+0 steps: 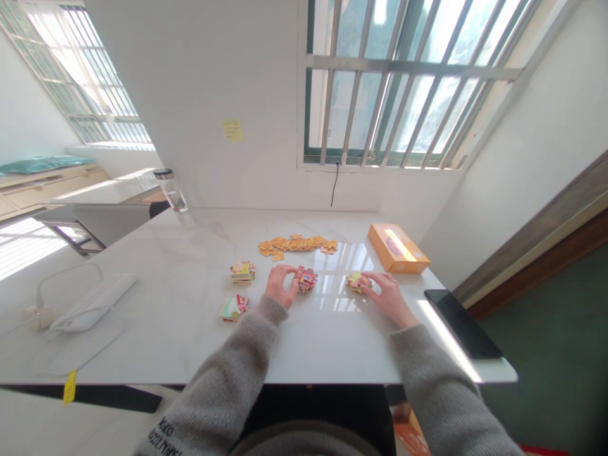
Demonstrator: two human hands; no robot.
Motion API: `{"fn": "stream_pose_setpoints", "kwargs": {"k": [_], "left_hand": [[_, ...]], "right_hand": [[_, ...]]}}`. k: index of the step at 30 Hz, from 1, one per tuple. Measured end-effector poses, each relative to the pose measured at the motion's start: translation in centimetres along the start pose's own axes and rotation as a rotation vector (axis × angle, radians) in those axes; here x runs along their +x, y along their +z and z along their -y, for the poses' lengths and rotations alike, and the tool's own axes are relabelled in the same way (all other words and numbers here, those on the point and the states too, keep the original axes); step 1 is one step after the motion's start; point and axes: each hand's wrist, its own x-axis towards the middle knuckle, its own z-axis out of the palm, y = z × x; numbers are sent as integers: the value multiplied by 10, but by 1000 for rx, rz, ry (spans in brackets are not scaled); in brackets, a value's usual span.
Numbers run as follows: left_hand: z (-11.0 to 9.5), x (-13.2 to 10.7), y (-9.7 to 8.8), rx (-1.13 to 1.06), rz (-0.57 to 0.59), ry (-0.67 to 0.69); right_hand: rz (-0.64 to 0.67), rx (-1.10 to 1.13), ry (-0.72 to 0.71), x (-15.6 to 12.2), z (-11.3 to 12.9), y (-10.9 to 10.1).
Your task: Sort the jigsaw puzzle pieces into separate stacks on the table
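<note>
My left hand (282,286) curls its thumb and forefinger against the left side of a small stack of red and pink jigsaw puzzle pieces (307,280). To the right, my right hand (388,297) has its fingers at the right edge of another stack of yellowish puzzle pieces (357,283), gripping it from the side. Left of my left hand stand two more stacks: one yellow-topped stack (242,272) and, nearer to me, a green and pink one (234,308). Behind my hands lies a long heap of orange-backed puzzle pieces (298,244).
An orange box (398,248) sits at the back right, and a black tablet or phone (462,323) lies along the right edge. A glass bottle (173,191) stands at the back left. On the left are a white power strip (95,304) and cables. The white table (323,348) ends before my body.
</note>
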Motion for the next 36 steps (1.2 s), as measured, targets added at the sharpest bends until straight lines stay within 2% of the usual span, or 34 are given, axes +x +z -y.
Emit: {"fn": "stream_pose_setpoints", "kwargs": {"k": [3,7,9,14,18,25,36], "left_hand": [[2,1,1,27,25,11],[4,1,2,81,49,-6],[6,1,3,106,54,-21],[11,0,4,148,51,-64],[14,-1,4,154,77,-63],[14,-2,5,140,113,-63],[14,-2,7,123,120,-63]], "right_hand": [[42,-68,-23,-2,-3,2],[-26,-127,-65,0,10,4],[-17,-114,-131,2,27,8],[155,-15,-272,15,83,33],[176,27,-271,31,107,56],[164,81,-248,41,107,78],[86,-52,-307,39,111,75]]}}
